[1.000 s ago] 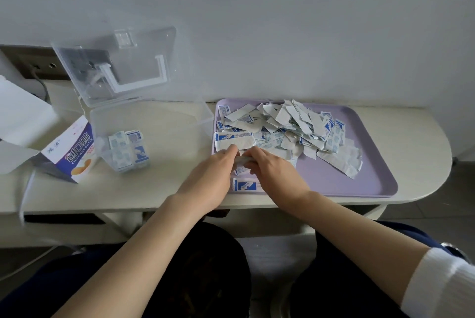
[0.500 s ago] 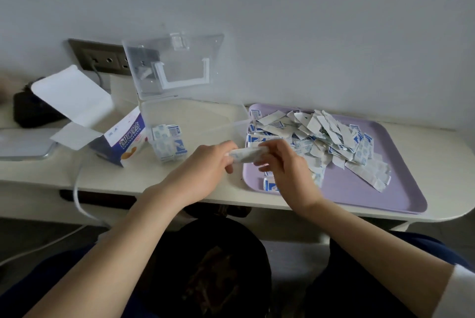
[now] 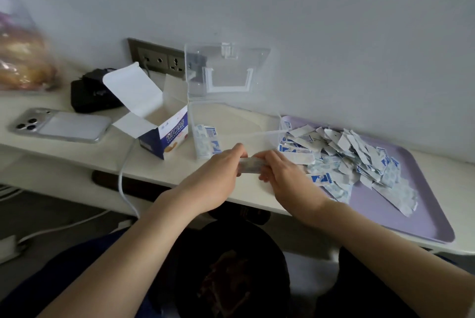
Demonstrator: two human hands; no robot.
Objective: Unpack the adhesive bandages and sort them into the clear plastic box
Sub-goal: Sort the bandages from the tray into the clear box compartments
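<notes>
A small stack of wrapped bandages (image 3: 250,165) is held between both hands just in front of the clear plastic box (image 3: 259,130). My left hand (image 3: 218,176) pinches its left end and my right hand (image 3: 280,176) pinches its right end. The box stands open with its lid (image 3: 228,71) leaning on the wall, and a few bandages (image 3: 205,143) stand in its left corner. A loose heap of wrapped bandages (image 3: 347,158) lies on the purple tray (image 3: 424,215) to the right.
An opened blue-and-white bandage carton (image 3: 164,135) stands left of the box. Further left lie a phone (image 3: 61,125), a black pouch (image 3: 90,94) and a plastic bag (image 3: 23,60). A wall socket (image 3: 159,60) sits behind. A white cable (image 3: 126,184) hangs over the table edge.
Both hands lifted the stack off the tray's left edge and carried it left, in front of the clear box. The camera view swung left.
</notes>
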